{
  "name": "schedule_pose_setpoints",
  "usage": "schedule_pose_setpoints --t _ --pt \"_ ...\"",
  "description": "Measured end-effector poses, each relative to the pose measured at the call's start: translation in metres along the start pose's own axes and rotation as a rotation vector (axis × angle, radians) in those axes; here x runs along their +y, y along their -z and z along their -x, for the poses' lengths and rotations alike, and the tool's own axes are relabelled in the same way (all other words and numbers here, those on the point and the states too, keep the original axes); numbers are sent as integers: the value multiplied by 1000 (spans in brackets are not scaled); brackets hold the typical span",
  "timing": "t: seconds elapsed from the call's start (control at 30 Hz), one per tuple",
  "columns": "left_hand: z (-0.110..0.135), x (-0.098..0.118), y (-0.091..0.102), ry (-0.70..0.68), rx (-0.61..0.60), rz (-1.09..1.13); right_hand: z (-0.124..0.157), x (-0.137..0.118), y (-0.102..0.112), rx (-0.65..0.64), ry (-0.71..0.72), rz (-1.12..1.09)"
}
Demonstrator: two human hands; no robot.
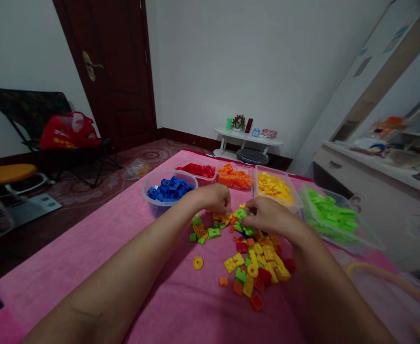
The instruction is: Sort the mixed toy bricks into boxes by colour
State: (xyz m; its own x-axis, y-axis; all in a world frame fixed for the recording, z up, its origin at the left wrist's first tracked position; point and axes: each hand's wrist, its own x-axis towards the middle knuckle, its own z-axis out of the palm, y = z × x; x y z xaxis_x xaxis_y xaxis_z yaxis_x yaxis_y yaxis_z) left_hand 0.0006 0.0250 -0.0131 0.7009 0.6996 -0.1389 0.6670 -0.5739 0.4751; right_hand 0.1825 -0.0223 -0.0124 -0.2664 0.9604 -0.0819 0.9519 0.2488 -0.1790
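Observation:
My left hand (217,198) is closed, its fingers curled down at the back of a loose pile of toy bricks (260,258). Yellow bricks (226,219) lie right at its fingertips, and whatever is between them is hidden. Close by on the other side, my right hand (267,213) is also closed, thumb and fingers bent together over green bricks (244,224). I cannot make out what that hand grips. Yellow, green, orange and red bricks are mixed in the pile, and a yellow wheel-like piece (198,263) lies apart from it.
Colour-sorted containers line the back of the pink cloth (166,296): a round tub of blue bricks (170,189), then boxes of red (197,171), orange (234,177), yellow (274,186) and green bricks (331,210). A yellow-rimmed container (392,274) stands at the right.

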Motion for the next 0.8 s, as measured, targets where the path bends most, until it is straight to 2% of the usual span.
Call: schedule_pose_setpoints --t 0.07,0.13,0.2,0.33,0.47,0.57,0.67,0.73,0.8 --pt "4 2 1 31 -178 -29 -3 12 1 28 18 -93" --pt "5 8 1 52 -270 -94 -5 21 3 57 34 -190" --pt "6 17 -4 53 -279 -223 -5 27 5 81 29 -278" --pt "4 40 -22 62 -219 -479 -3 31 9 93 -10 -410" --pt "6 46 -31 75 -176 -508 -3 30 9 81 47 -468" --pt "8 34 -23 21 -179 -394 -4 31 7 72 55 -438" --pt "7 17 -10 -28 -151 -114 -4 32 8 80 61 -409" --pt "4 7 -4 -33 -71 119 -2 32 10 99 63 -408" --pt "1 2 -2 -19 75 323 0 30 13 122 66 -421"
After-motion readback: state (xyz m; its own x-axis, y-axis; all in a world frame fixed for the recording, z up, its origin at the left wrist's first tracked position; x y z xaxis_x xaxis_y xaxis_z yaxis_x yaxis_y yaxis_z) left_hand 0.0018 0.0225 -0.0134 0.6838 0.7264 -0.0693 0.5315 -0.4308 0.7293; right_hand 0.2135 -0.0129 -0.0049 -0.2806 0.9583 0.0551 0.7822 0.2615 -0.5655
